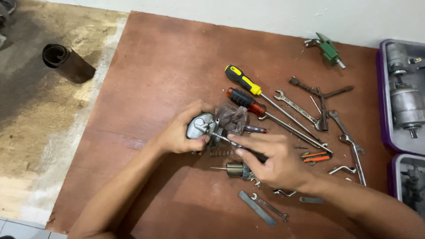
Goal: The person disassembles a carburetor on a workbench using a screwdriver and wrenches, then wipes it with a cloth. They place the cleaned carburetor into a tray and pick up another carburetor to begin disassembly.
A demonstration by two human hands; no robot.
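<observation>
In the head view, a small grey metal housing (200, 125) is gripped in the left hand (181, 130) at the middle of the frame, over a reddish-brown board (155, 79). A thin tool (230, 142) is pinched in the closed fingers of the right hand (276, 159), its tip laid against the housing. A brownish rag (232, 118) is seen just right of the housing, touching it. A coil spring (220, 152) lies just below the hands, and a small cylindrical part (235, 169) is found near it, lower centre. A yellow screwdriver (265, 99) and a red screwdriver (270, 116) are laid slantwise right of centre. Wrenches (301, 109) are scattered further right. A green clamp (328, 49) is placed at upper right, and a purple tray (384, 106) is seen at the right edge. A dark roll (67, 63) lies on the floor, upper left
</observation>
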